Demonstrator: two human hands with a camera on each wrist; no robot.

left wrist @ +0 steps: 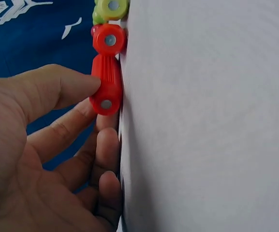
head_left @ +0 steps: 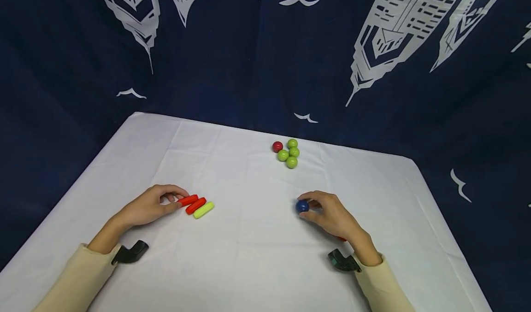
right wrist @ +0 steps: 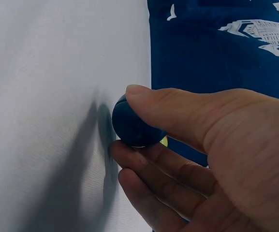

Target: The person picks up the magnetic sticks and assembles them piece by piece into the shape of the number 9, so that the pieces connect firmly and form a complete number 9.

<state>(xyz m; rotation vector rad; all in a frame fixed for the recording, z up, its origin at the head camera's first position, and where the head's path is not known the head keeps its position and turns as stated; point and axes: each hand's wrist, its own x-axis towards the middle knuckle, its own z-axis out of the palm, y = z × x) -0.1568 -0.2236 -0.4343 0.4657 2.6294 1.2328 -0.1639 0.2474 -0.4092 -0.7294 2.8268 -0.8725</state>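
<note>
My left hand (head_left: 147,205) pinches a red magnetic rod (left wrist: 106,72) between thumb and fingers at the white table's left side. Its ends show round metal discs in the left wrist view. A second red rod (head_left: 196,206) and a yellow-green rod (head_left: 203,210) lie beside it, side by side. My right hand (head_left: 332,215) pinches a blue ball (right wrist: 137,126) between thumb and fingers, right of the table's middle. In the right wrist view a dark shadow falls on the cloth by the ball; whether it touches the table I cannot tell.
Several green balls (head_left: 292,162) and a dark red ball (head_left: 277,146) sit grouped near the table's back edge. A red thing (head_left: 341,238) peeks out under my right wrist, mostly hidden. A dark blue printed curtain (head_left: 232,72) hangs behind the white-covered table (head_left: 249,266).
</note>
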